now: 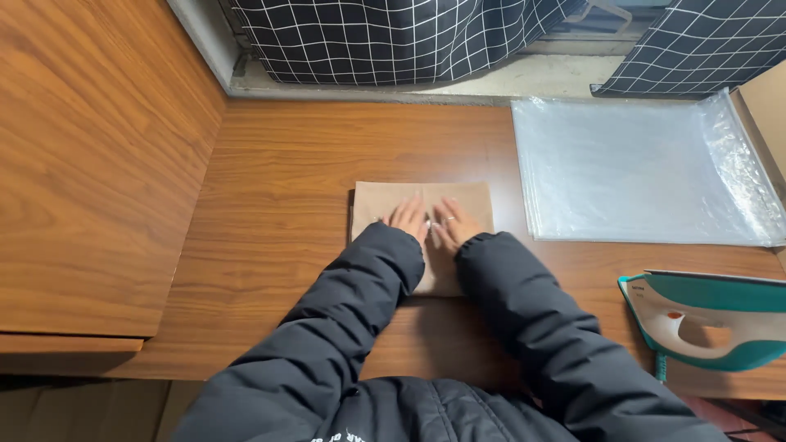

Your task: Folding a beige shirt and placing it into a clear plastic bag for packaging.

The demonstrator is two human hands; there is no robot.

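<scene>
Straight ahead of you, near the middle of the surface [278,245], lies a folded cloth [458,200]. Your left hand [407,218] and right hand [452,223] rest flat on it, side by side and almost touching, left of the cloth's centre fold and right of it. To the right of the cloth, further back, a stack of plastic bags [639,172] lies flat, reaching the surface's right edge. Nearer you on the right, an iron [712,319] stands at the front edge. A side panel [90,164] rises along your left. Behind the surface hang two curtains [385,41].
</scene>
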